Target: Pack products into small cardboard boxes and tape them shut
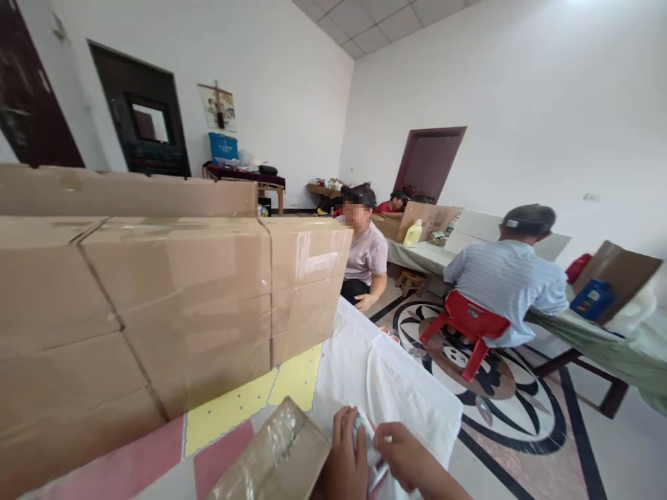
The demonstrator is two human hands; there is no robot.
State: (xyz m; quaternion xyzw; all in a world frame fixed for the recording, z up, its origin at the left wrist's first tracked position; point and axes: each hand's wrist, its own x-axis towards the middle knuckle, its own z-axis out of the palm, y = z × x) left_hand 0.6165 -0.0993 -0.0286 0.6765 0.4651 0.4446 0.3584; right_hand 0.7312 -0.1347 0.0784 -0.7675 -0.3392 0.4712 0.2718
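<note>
Box [274, 455] — left of left hand [347, 455]

Single view, shot from the wearer's head, above the white cloth-covered table [375, 375]. Camera is faced forward, slightly down; room is captured wide, edges stretched. Bare left hand [348, 455] and bare right hand [405, 455] are framed close, bottom edge, right of centre. Lower left is filled by near brown cardboard panels [192, 278]; grey tiled ceiling [365, 21] is caught far off.
</note>
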